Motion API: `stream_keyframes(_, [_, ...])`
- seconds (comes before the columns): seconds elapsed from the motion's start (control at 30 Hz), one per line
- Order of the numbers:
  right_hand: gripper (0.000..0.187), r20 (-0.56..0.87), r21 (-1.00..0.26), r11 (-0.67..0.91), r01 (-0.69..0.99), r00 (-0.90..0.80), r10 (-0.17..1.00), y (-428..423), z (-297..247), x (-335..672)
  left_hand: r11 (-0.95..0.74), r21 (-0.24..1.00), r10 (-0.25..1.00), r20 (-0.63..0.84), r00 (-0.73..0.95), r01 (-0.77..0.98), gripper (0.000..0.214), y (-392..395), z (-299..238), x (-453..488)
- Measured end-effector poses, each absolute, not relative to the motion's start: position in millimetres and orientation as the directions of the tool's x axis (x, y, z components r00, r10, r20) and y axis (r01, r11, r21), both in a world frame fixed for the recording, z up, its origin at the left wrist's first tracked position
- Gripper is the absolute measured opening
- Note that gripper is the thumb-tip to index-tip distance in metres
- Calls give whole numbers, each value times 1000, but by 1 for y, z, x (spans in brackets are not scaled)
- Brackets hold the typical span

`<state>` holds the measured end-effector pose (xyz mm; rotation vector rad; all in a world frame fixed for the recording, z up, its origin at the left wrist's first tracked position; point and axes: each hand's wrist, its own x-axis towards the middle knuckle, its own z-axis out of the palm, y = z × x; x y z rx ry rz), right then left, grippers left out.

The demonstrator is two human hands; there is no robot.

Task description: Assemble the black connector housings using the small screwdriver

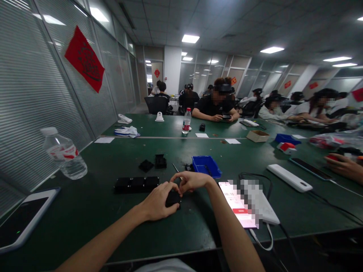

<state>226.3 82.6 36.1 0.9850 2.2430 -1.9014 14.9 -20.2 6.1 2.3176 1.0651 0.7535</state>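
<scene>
My left hand [157, 202] is curled around a small black part [172, 198] resting on the green table [93, 211]. My right hand [193, 180] meets it from the right, fingers pinched on the top of the same part. A row of three black parts [136, 184] lies just left of my hands. Two more black parts [146, 165] [160, 161] sit farther back. A thin screwdriver-like tool [176, 168] lies beyond my hands, next to a blue bin [206, 166].
A water bottle [64, 153] lies tilted at the left, a tablet [21, 219] at the near left corner. A phone [236, 206], a white power bank [289, 177] and cables are to the right. Another person's hand [343, 166] is at far right. Several people sit at the back.
</scene>
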Motion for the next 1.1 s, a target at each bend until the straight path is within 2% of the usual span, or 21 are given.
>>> stream_keyframes(0.27, [70, -438, -852, 67, 520, -776, 453, 81, 39, 225, -587, 619, 786, 282, 550, 522, 34, -20, 5, 14])
stream_keyframes(0.47, [57, -418, -841, 108, 530, -764, 492, 78, 45, 227, -618, 585, 769, 312, 558, 525, 34, -20, 6, 15])
stream_keyframes(0.7, [28, -417, -759, 125, 639, -625, 661, 74, 47, 225, -697, 505, 708, 370, 601, 509, 18, -22, 2, 20])
stream_keyframes(0.8, [32, -423, -696, 124, 707, -543, 726, 74, 46, 223, -701, 487, 705, 366, 607, 521, 8, -22, 0, 21])
stream_keyframes(0.93, [38, -428, -574, 121, 810, -423, 798, 74, 45, 222, -704, 494, 700, 363, 615, 510, 6, -22, 2, 22])
stream_keyframes(1.1, [42, -314, -430, 164, 888, -317, 895, 71, 46, 220, -703, 501, 700, 361, 616, 505, 5, -23, 5, 22])
